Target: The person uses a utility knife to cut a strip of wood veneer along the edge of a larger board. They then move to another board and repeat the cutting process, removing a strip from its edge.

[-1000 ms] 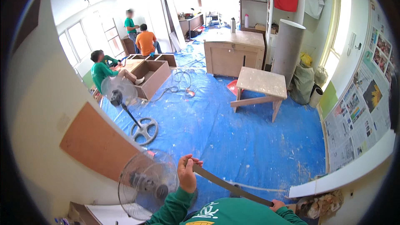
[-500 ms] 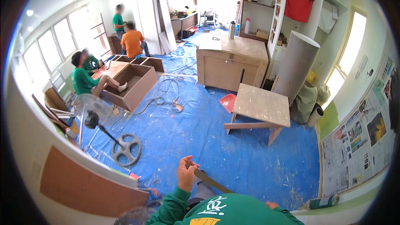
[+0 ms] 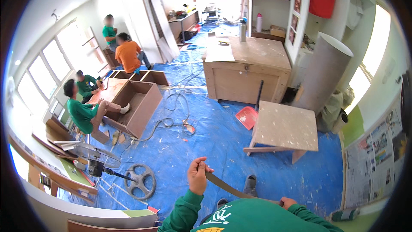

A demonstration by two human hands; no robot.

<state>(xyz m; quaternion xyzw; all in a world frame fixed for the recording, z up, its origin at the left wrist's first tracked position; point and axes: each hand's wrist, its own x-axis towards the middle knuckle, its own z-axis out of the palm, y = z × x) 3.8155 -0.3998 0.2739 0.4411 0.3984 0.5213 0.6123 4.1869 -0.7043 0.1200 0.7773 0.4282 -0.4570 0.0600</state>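
Left hand (image 3: 198, 177) has one end of a flat brown strip (image 3: 227, 187) pinched between thumb and fingers, held up ahead of the torso. Right hand (image 3: 288, 203) is closed on the strip near its other end, low by the right side; the shirt hides part of that stretch, so exact finger placement there can't be told. Strip sags slightly between the two hands, above the blue sheet (image 3: 219, 141) covering the floor. One dark shoe (image 3: 250, 186) shows just past the strip. Ahead and right: spattered wooden stool (image 3: 285, 124), with a red dustpan (image 3: 246, 117) on the floor just beside its left edge. Beyond: wooden chest (image 3: 249, 79) carrying a metal bottle (image 3: 242, 33) and a sheet of paper (image 3: 219, 51). Big grey cylinder (image 3: 324, 75) leans right of the chest. Left side: black pedestal fan (image 3: 95, 168), tilted, wheel-like base on the sheet. Past it, open brown cabinet box (image 3: 146, 114) on the floor; two people in green sit by it, one in orange sits farther back, another in green stands behind.
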